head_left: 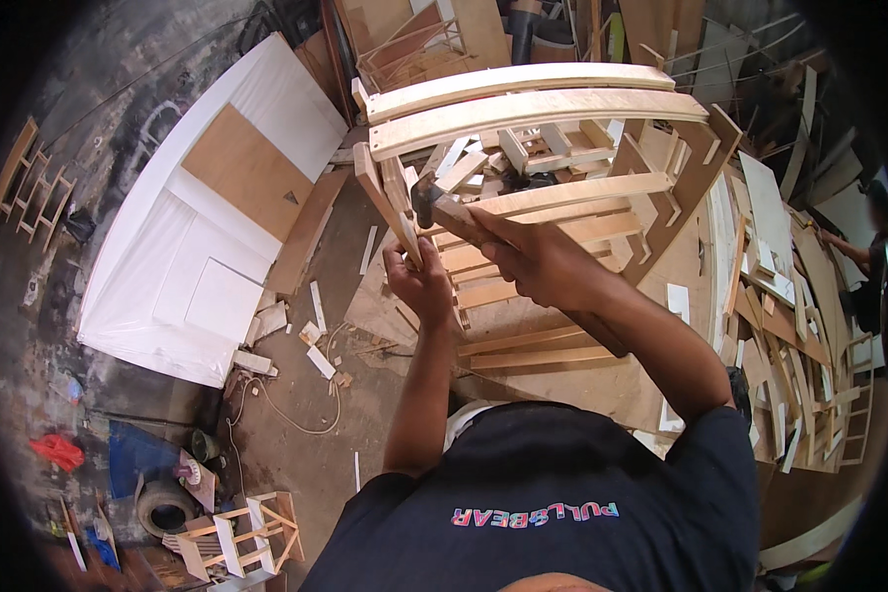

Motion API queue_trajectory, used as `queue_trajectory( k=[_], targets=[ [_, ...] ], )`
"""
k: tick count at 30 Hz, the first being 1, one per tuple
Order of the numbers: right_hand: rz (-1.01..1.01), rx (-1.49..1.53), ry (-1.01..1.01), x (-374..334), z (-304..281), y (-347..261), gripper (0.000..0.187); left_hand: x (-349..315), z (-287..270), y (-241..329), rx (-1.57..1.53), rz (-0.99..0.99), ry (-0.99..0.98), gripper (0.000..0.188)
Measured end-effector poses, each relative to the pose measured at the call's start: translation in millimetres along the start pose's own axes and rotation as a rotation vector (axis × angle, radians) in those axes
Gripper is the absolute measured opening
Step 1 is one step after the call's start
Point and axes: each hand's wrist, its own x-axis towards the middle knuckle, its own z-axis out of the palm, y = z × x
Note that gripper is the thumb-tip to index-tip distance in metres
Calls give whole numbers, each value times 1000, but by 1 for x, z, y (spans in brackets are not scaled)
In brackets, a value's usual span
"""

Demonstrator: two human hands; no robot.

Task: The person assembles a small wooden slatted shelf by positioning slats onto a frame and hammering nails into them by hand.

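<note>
My right hand is wrapped round the handle of a hammer. Its dark metal head is beside the narrow left side board of a pale wooden slatted frame. My left hand grips the lower part of that board, just below the hammer head; whether a nail is between its fingers cannot be made out. Long, slightly curved slats run from this side across to a wider right side board. More slats cross lower down in the frame.
A plastic-wrapped white panel piece leans at the left. Wood offcuts and a cable lie on the floor. Stacked boards and scraps fill the right side, where another person stands. A small wooden rack and a tyre are lower left.
</note>
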Motion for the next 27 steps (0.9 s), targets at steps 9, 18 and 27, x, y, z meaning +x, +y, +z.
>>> queue_trajectory(
  k=[9,18,27],
  targets=[
    [54,103,40,-1,-5,-10,57,5,-1,18,-75,-63,-7,15],
    [81,158,128,-19,0,7,58,2,-2,10,-166,-171,-137,28],
    [49,284,165,-39,32,49,59,6,0,5,7,-47,-191,43]
  ],
)
